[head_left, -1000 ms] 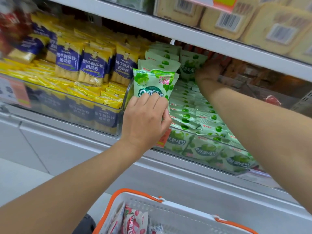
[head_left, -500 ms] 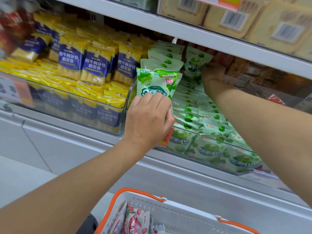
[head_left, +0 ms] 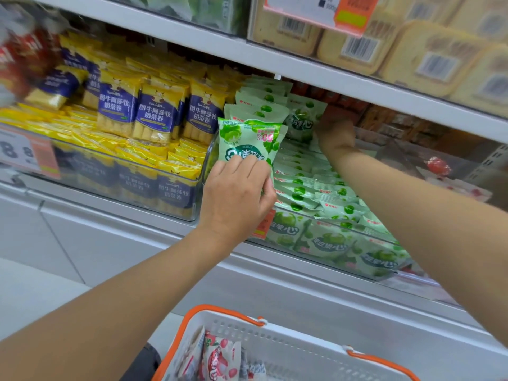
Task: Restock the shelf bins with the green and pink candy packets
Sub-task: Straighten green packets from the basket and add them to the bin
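Head view: left hand (head_left: 236, 195) pinches a green packet (head_left: 248, 138) upright above its fingers, at the bin's (head_left: 316, 239) front-left corner. Right hand (head_left: 334, 132), farther back, touches a standing packet (head_left: 302, 119); its grasp cannot be told. Pink packets (head_left: 220, 361) lie in the basket (head_left: 288, 334) below.

Bright, even store light, with soft shadow under the upper shelf (head_left: 357, 88). Glare hazes the clear bin fronts (head_left: 123, 174). The green packet (head_left: 248, 138) at centre is sharp; red packs (head_left: 24, 56) at the top left smear. Shelf edges bow.
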`<state>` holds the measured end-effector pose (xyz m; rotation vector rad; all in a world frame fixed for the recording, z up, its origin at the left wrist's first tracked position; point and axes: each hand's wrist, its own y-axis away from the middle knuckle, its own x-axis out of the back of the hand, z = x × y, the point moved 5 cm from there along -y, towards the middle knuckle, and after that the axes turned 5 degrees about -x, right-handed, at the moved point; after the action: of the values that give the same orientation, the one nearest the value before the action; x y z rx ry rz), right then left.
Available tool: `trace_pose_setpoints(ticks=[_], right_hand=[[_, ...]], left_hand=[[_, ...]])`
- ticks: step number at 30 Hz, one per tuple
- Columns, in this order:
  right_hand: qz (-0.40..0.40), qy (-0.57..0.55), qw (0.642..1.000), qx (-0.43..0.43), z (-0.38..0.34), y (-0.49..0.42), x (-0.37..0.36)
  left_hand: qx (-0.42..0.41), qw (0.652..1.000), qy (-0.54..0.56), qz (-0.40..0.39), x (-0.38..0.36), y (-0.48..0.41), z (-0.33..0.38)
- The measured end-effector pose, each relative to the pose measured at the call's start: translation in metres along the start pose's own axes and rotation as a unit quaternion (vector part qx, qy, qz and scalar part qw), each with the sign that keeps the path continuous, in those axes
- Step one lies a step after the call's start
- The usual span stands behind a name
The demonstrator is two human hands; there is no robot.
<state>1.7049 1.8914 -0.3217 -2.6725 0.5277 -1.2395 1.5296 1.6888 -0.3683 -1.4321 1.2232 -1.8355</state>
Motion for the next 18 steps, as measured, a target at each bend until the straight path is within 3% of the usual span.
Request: trace_pose_setpoints(ticks=[5,8,10,12,15,18], right_hand=[[-0.040,-0.074,0.993,0.082,-0.014,0.066,0.026],[-0.075,-0.085,0.984,0.137,-0.026,0.113,0.041],[-0.087,-0.087,0.978,0.169,-0.033,0.135,0.046],[-0.109,-0.095,0.974,0.176,-0.039,0.150,0.046],[-0.182,-0.084,0.965,0.170,-0.044,0.169,0.036],[-0.221,-0.092,0.959,0.151,-0.046,0.180,0.026]], left_hand=[[0.099,0.988,0.117,0.008,0.020,0.001,-0.006],[0.176,0.983,0.043,-0.014,0.032,-0.010,-0.016],[0.194,0.978,-0.004,-0.080,0.033,-0.017,-0.022],[0.203,0.972,-0.014,-0.116,0.034,-0.020,-0.029],[0.215,0.970,-0.035,-0.104,0.043,-0.025,-0.038],[0.248,0.964,0.040,-0.088,0.044,-0.026,-0.042]])
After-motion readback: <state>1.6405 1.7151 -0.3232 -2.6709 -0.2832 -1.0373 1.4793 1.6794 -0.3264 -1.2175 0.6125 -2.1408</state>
